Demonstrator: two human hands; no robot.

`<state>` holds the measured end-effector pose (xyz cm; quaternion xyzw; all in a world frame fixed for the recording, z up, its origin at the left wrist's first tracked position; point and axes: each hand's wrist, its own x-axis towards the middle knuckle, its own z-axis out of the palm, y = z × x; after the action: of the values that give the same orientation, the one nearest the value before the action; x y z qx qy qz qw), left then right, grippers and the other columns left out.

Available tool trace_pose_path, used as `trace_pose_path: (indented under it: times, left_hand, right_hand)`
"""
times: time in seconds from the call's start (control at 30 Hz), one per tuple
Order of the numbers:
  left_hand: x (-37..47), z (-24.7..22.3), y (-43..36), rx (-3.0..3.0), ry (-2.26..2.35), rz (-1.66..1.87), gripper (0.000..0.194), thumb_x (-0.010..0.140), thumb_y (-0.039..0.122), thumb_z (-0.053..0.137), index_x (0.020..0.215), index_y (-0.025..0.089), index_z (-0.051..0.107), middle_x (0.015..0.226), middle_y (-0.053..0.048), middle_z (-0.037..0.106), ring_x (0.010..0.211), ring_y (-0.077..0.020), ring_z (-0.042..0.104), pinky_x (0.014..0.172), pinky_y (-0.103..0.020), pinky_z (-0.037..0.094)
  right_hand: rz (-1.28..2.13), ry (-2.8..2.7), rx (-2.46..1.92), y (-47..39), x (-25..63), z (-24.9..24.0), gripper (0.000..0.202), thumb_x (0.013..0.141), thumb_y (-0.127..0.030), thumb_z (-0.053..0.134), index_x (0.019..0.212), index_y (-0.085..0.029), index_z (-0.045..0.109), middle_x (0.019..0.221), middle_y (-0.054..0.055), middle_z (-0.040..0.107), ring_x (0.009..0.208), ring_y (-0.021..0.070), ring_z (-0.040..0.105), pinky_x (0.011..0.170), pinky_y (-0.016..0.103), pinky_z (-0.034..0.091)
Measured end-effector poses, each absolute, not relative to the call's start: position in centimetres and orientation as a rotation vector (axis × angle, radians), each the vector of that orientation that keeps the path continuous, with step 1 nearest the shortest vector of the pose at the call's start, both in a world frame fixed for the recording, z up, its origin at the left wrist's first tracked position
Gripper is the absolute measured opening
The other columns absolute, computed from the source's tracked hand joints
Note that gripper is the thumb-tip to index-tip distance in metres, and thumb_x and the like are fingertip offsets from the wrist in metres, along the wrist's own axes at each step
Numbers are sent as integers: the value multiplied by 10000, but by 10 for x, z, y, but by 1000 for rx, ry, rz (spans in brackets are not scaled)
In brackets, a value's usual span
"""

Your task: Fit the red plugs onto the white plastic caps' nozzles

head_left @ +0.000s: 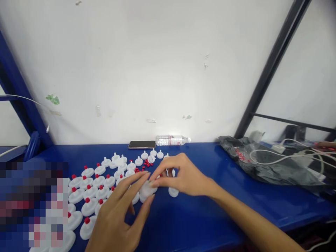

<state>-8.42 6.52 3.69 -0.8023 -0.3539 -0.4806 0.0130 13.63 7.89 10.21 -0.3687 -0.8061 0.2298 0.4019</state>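
My left hand [123,213] reaches in from the bottom, its thumb and fingers around a white plastic funnel-shaped piece [146,190]. From the right comes my right hand [181,175], thumb and index finger pinched at the top of that same piece; anything small between the fingertips is hidden. To the left stand many similar white pieces, several with red caps [87,200] on their stems. Others farther back have bare stems, such as one white piece [138,161]. Small loose red caps [149,163] lie among them. Another white piece [173,191] sits under my right hand.
A phone [142,144] and a clear bottle [172,140] lie by the wall on the blue table [204,224]. At right are a dark plastic bag [275,171] and white cables [265,163]. Blurred blocks cover the lower left.
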Motion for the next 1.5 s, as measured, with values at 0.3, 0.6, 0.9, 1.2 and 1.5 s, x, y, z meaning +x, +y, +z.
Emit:
trace_pose_path:
  times: [0.3, 0.6, 0.9, 1.2, 1.5]
  left_hand:
    - [-112, 79, 91, -2417, -1161, -1457, 285, 992, 475, 563, 1147, 300, 725, 1095, -8, 745, 574, -102, 652, 552, -231, 579]
    - [-150, 76, 96, -2321, -1687, -1408, 469, 849, 697, 581, 1069, 316, 743, 1044, -4, 788, 562, -148, 688, 460, -247, 547]
    - [-141, 80, 92, -2387, -1928, -1301, 602, 795, 780, 516, 1132, 332, 735, 1041, -13, 800, 705, -217, 738, 513, -280, 553]
    - [-144, 74, 96, -2450, -1920, -1237, 579, 847, 756, 518, 1206, 344, 710, 1028, 6, 803, 705, -196, 737, 602, -276, 559]
    - [-132, 79, 89, -2425, -1713, -1367, 545, 765, 728, 688, 1109, 319, 798, 876, 17, 816, 553, -159, 675, 559, -263, 529]
  right_hand:
    - [264, -2529, -1024, 129, 123, 138, 256, 1064, -353, 557, 1154, -225, 760, 1054, 27, 786, 862, 139, 684, 696, 255, 449]
    - [-152, -2628, -1444, 172, 127, 84, 166, 927, -87, 647, 905, -175, 786, 892, 66, 785, 844, 194, 676, 606, 291, 320]
    - [-131, -2617, -1476, 175, 124, 70, 189, 889, -4, 638, 828, -149, 744, 871, 84, 773, 825, 202, 672, 580, 303, 262]
    - [159, -2417, -1277, 164, 132, 108, 193, 1001, -116, 620, 1157, -173, 720, 1026, 52, 790, 906, 153, 703, 718, 248, 458]
    - [819, -1928, -645, 117, 90, 118, 119, 907, -302, 774, 979, -209, 791, 937, 17, 776, 842, 144, 696, 713, 256, 513]
